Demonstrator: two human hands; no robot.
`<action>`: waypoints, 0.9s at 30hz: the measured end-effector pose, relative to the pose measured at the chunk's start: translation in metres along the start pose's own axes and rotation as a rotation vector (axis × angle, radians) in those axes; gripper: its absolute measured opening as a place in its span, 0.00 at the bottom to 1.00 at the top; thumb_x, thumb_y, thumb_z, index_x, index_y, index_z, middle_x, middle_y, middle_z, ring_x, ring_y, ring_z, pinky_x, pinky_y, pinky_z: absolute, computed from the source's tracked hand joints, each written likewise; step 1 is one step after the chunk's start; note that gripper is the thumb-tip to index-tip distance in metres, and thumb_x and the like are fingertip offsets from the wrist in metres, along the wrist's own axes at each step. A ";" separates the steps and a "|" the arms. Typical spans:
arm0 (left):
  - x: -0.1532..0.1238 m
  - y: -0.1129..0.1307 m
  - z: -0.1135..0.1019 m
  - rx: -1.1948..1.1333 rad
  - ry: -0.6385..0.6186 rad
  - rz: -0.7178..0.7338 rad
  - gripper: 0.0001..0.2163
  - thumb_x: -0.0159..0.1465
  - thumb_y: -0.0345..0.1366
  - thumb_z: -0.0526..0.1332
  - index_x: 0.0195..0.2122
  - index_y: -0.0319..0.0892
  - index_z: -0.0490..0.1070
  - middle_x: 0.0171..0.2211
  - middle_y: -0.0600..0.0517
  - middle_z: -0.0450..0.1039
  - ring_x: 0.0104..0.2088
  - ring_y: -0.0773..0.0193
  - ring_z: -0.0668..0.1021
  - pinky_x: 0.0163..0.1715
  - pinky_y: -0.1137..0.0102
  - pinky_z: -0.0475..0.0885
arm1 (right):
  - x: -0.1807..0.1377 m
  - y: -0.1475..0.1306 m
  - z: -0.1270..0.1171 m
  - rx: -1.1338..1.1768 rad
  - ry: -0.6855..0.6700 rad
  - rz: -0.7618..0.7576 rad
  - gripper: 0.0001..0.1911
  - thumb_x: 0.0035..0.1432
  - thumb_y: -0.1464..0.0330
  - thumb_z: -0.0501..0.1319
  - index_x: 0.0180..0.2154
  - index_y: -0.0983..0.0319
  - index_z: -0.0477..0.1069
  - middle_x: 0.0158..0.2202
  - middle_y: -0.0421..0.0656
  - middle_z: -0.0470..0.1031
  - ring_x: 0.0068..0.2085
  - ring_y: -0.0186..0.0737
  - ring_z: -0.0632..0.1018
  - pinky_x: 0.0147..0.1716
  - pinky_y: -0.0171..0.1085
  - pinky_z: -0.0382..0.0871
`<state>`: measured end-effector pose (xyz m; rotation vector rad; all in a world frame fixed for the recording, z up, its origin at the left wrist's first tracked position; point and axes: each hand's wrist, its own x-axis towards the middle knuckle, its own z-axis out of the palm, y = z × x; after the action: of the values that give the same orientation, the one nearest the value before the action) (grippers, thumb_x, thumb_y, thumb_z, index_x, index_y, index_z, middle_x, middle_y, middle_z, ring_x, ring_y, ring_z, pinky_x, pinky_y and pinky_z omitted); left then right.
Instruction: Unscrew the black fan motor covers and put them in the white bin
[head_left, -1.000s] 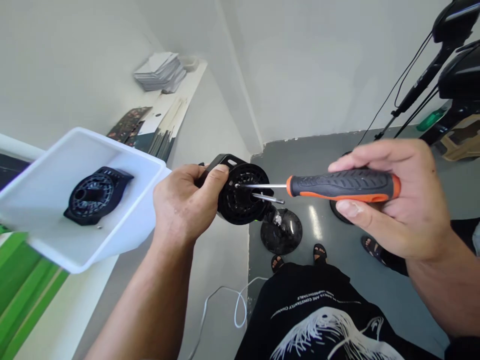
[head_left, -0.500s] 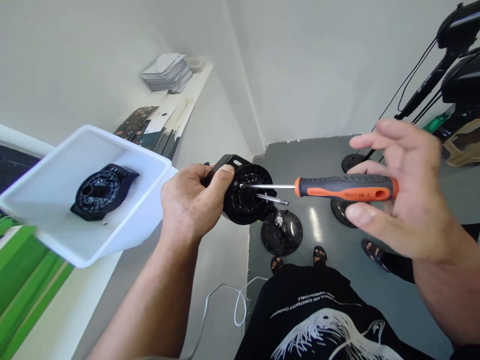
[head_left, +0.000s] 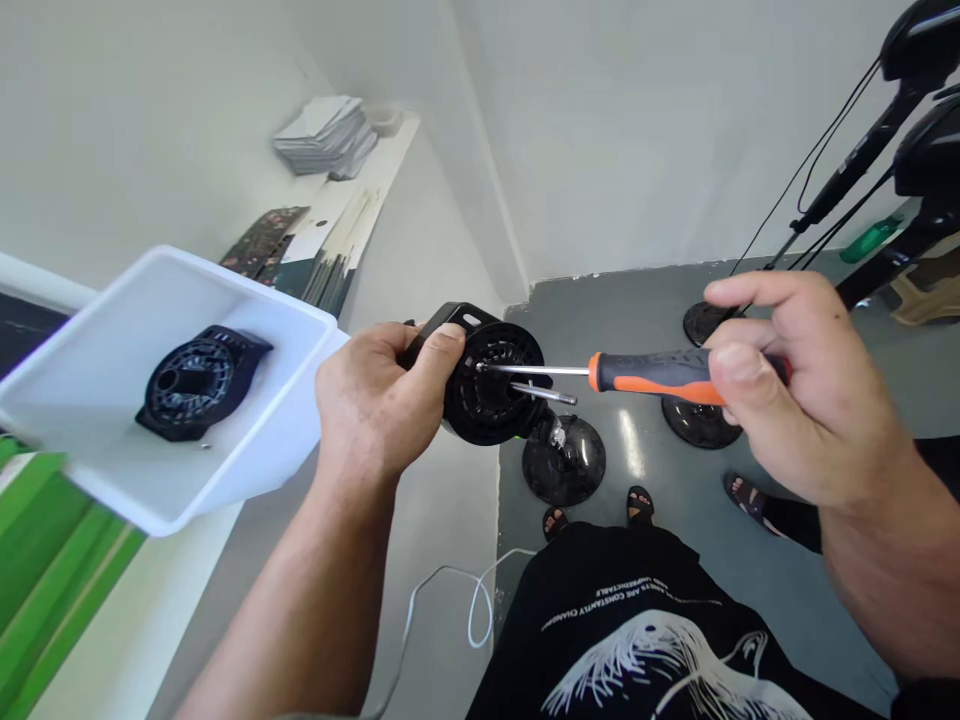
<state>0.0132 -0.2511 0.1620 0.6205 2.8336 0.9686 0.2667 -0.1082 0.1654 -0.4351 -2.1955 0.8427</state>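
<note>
My left hand (head_left: 386,400) is closed round the edge of a black fan motor housing (head_left: 495,415), thumb on its near rim. A threaded metal shaft (head_left: 551,394) sticks out of the housing's middle and points right. The tip of an orange and grey screwdriver (head_left: 652,372) sits at a screw in the housing, left of the shaft. My right hand (head_left: 817,390) grips the handle's rear end, thumb pressed against it and index finger bent above. A similar black round fan cover (head_left: 202,382) lies in a white plastic bin (head_left: 259,490), with a small screw (head_left: 205,446) beside it.
Green boxes (head_left: 60,580) lie at lower left. A paper stack (head_left: 326,137) rests on the white ledge. Black stand fans (head_left: 930,140) rise at right; a round base (head_left: 564,462) stands on the floor below the housing. A white cable (head_left: 480,600) hangs nearby. Another person's foot (head_left: 746,495) shows at right.
My right hand's fingers, spread around the handle before, have closed onto it, and the thumb has moved up over the handle. The screwdriver and left hand stay nearly in place.
</note>
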 end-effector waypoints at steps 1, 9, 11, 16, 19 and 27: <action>0.000 0.001 0.000 -0.001 -0.002 -0.010 0.20 0.48 0.61 0.55 0.20 0.49 0.67 0.16 0.54 0.63 0.22 0.60 0.68 0.28 0.61 0.64 | -0.001 0.000 0.002 0.017 0.025 -0.005 0.27 0.67 0.58 0.67 0.64 0.52 0.65 0.45 0.42 0.74 0.37 0.37 0.79 0.27 0.37 0.77; -0.002 0.002 0.003 -0.019 0.001 -0.023 0.20 0.45 0.62 0.55 0.20 0.49 0.69 0.17 0.53 0.66 0.24 0.59 0.70 0.30 0.61 0.64 | 0.004 -0.012 0.009 0.007 0.163 -0.035 0.22 0.62 0.66 0.72 0.55 0.53 0.71 0.41 0.41 0.77 0.41 0.41 0.84 0.38 0.42 0.86; -0.001 0.001 0.003 -0.023 -0.001 -0.027 0.21 0.45 0.62 0.54 0.19 0.50 0.69 0.17 0.54 0.66 0.24 0.59 0.70 0.30 0.60 0.64 | 0.004 -0.013 0.008 -0.027 0.184 -0.023 0.20 0.63 0.65 0.71 0.54 0.54 0.71 0.48 0.45 0.78 0.49 0.45 0.84 0.46 0.46 0.87; -0.001 0.003 0.003 -0.040 0.014 -0.046 0.20 0.44 0.61 0.54 0.18 0.50 0.67 0.17 0.54 0.65 0.24 0.59 0.69 0.30 0.61 0.64 | 0.003 -0.011 0.000 -0.046 -0.026 -0.156 0.23 0.56 0.69 0.74 0.52 0.57 0.73 0.50 0.45 0.81 0.47 0.42 0.85 0.43 0.38 0.86; -0.002 0.004 0.005 -0.043 0.009 -0.031 0.20 0.44 0.62 0.54 0.19 0.50 0.68 0.17 0.54 0.65 0.24 0.60 0.69 0.30 0.61 0.64 | 0.001 -0.011 0.001 -0.136 0.057 -0.079 0.14 0.68 0.61 0.67 0.52 0.58 0.72 0.33 0.39 0.77 0.28 0.32 0.78 0.23 0.33 0.76; 0.000 0.002 0.005 -0.034 0.013 -0.019 0.20 0.45 0.62 0.54 0.18 0.50 0.67 0.17 0.54 0.64 0.25 0.60 0.68 0.30 0.61 0.63 | -0.002 -0.018 0.002 0.054 -0.011 -0.071 0.34 0.53 0.76 0.71 0.60 0.55 0.68 0.54 0.49 0.74 0.54 0.49 0.83 0.36 0.41 0.85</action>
<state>0.0154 -0.2467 0.1588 0.5844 2.8227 1.0186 0.2660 -0.1233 0.1754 -0.3251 -2.1798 0.8651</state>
